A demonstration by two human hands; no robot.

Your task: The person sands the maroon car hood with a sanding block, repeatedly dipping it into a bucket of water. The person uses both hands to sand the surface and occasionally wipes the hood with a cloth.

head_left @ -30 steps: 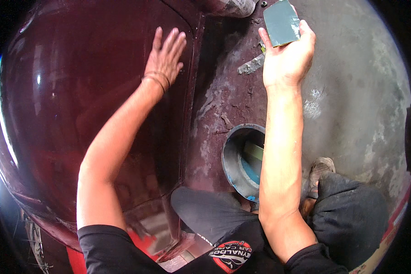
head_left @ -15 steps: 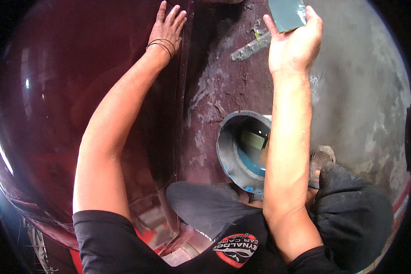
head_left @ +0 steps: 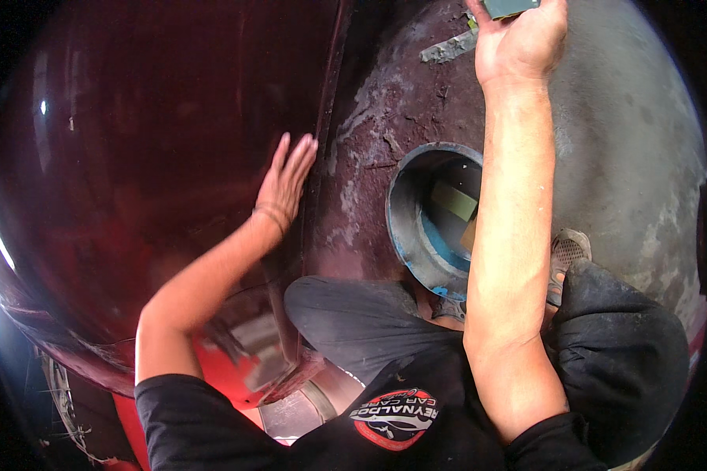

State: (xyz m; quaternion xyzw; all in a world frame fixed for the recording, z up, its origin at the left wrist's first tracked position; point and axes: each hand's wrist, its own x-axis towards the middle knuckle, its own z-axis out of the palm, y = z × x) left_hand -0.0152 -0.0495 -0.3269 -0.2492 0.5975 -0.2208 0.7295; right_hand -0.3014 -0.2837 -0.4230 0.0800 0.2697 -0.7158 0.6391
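Note:
My left hand [head_left: 284,182] lies flat, fingers outstretched, on a glossy maroon car body panel [head_left: 173,118], near the seam on its right side. It holds nothing. At the top edge of the view, my right hand [head_left: 522,49] is palm up, its fingers and thumb around the sides of a flat blue-grey rectangular pad [head_left: 512,6]. Most of that pad is out of the picture. Below and left of the right hand stands a dark bucket [head_left: 407,228], partly covered by my right forearm. Inside it is a pale green block [head_left: 454,201], with a tan piece beside it.
The floor [head_left: 620,141] is grey and stained, with peeling maroon patches near the car. A crumpled strip of tape [head_left: 448,49] lies close to the right hand. My bent knees and a shoe [head_left: 569,251] are near the bucket. A red shape reflects in the lower panel.
My left hand has slid down the panel toward me. My right hand, still holding the pad, has moved farther up and slightly right. The whole view has shifted a little.

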